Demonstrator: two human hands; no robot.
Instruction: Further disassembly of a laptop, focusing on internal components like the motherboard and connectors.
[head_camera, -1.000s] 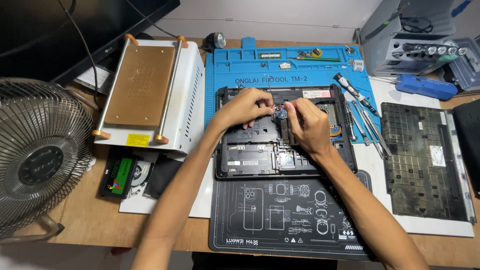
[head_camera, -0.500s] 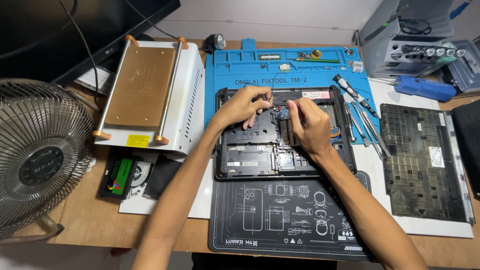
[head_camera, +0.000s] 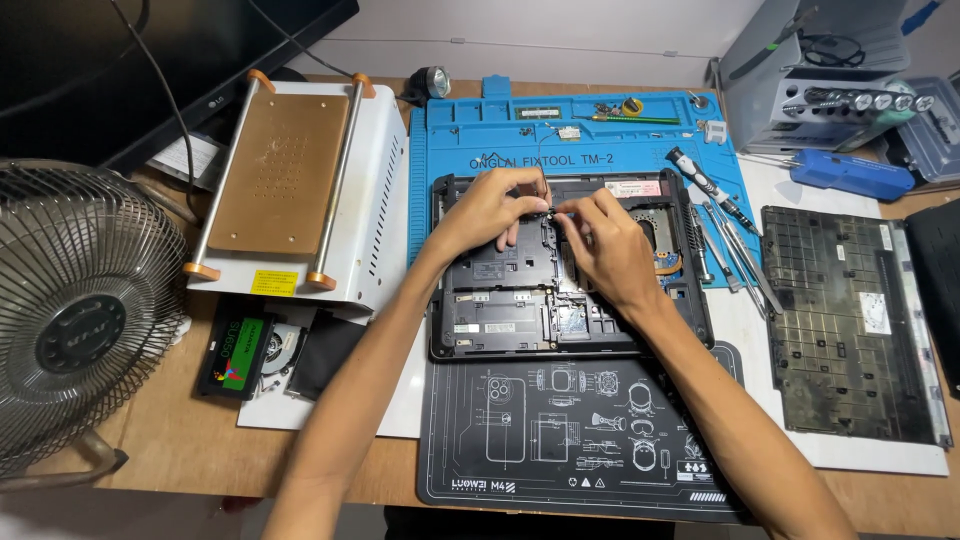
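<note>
Part pinched between fingertips (head_camera: 549, 212) too small; fan (head_camera: 80, 310) cropped.

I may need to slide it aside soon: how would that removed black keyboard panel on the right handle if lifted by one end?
The keyboard panel looks thin and wide, so it would probably flex or sag if lifted by one end. It seems light for its area. It lies flat on the white mat, so it should slide rather than tip; its open grid probably snags easily.
</note>
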